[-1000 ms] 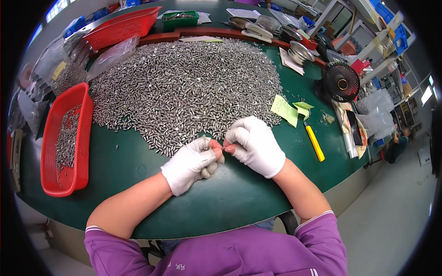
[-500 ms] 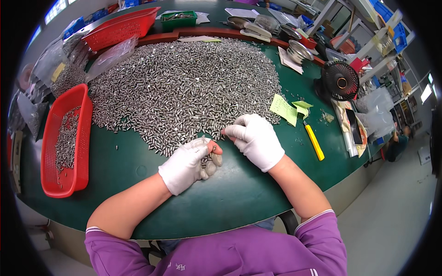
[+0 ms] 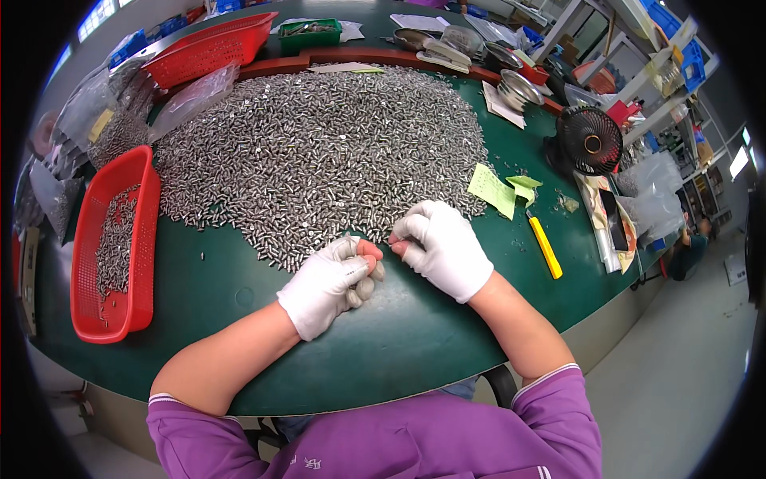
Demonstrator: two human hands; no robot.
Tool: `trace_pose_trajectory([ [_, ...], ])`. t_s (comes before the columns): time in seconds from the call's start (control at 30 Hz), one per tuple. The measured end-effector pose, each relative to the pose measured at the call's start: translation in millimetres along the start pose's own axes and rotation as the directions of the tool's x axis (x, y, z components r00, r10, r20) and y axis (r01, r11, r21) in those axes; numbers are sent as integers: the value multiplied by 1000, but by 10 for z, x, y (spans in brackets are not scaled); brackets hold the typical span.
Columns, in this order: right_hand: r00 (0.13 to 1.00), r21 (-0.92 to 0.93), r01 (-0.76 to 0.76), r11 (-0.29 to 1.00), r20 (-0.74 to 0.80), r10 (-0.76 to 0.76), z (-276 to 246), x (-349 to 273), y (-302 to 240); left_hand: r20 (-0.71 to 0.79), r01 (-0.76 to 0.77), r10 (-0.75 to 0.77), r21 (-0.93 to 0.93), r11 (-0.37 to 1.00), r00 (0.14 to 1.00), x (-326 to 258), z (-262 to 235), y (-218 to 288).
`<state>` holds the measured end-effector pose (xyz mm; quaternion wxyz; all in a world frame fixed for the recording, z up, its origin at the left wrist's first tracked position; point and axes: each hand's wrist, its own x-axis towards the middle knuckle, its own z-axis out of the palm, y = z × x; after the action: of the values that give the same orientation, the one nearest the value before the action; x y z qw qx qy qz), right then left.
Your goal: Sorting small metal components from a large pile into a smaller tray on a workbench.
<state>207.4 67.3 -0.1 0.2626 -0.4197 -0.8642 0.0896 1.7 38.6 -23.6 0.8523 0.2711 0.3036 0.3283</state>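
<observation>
A wide heap of small silvery metal pins (image 3: 319, 152) covers the middle of the green table (image 3: 351, 351). My left hand (image 3: 331, 283), in a white glove with bare fingertips, is closed at the heap's near edge. Its fingers curl inward around some of the pins, now mostly hidden, and its thumb meets the index finger. Just to the right, my right hand (image 3: 443, 251), gloved the same way, is closed in a pinch; anything between its fingertips is too small to make out. A small gap separates the two hands.
At the left stands a red perforated basket (image 3: 144, 263) with pins inside. Another red basket (image 3: 215, 52) and a green tray (image 3: 309, 33) are at the back. To the right lie a yellow-handled cutter (image 3: 544, 247), green paper notes (image 3: 492, 190) and a black fan (image 3: 589, 141).
My right hand has drawn slightly away from the left, its fingertips curling in. The left hand has turned a little, so the pins seen in its palm before are now mostly covered.
</observation>
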Motion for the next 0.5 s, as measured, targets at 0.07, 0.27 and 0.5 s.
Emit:
trace_pose_trajectory([
  [0.07, 993, 281, -115, 953, 52, 105, -27, -20, -46, -70, -22, 25, 44, 999, 997, -1, 89, 2],
  [0.27, 977, 462, -198, 865, 161, 138, -46, -19, -178, -38, 2, 2, 117, 993, 999, 1, 85, 18],
  [0.5, 995, 172, -85, 981, -46, 94, -8, -8, -15, -4, -20, 20, 76, 997, 1000, 7, 27, -11],
])
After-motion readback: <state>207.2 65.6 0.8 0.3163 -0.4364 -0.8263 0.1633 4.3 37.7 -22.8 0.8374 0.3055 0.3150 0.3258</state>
